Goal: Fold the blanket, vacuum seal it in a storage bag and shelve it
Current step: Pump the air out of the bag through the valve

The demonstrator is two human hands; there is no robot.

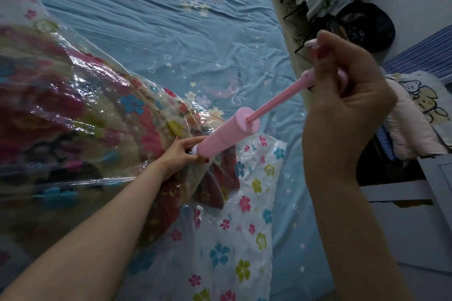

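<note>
A clear storage bag (pixel 247 217) printed with small flowers lies on the bed, and a folded floral blanket (pixel 80 115) fills it. A pink hand pump (pixel 227 132) stands tilted on the bag, its plunger rod (pixel 278 100) drawn far out. My left hand (pixel 183 151) grips the base of the pump where it meets the bag. My right hand (pixel 349 88) grips the pump's handle, raised to the upper right. The bag's valve is hidden under the pump and my fingers.
The bag rests on a blue bedsheet (pixel 171 19) with star prints. Right of the bed stand a black bin (pixel 367 24), a plant, a pile of folded bedding (pixel 415 115) and a grey cabinet edge (pixel 437 178).
</note>
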